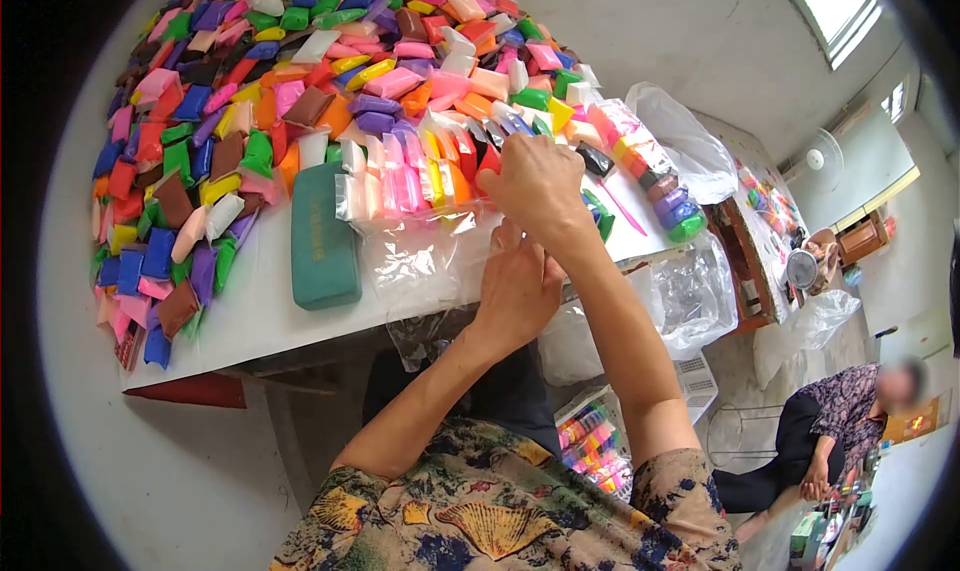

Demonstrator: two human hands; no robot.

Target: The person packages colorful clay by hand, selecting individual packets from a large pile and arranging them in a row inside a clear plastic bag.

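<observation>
My left hand (518,289) is closed at the table's front edge, fingers pinched at the clear plastic bag (425,266). Just above it, my right hand (540,186) is curled over the right end of a row of small coloured packets (405,176). Its fingertips are hidden, so what it grips cannot be made out. The row runs from pale pink through yellow and orange to red and black, lying along the bag's far edge. Left of the bag lies a green case (325,236). A pink stick-like tool (622,207) and a black packet (595,159) lie right of my right hand.
A big heap of coloured packets (230,101) covers the back and left of the white table (260,316). At right stands a filled clear bag of packets (655,176). Below the table is a crate of packets (597,441). Another person (840,426) sits at lower right.
</observation>
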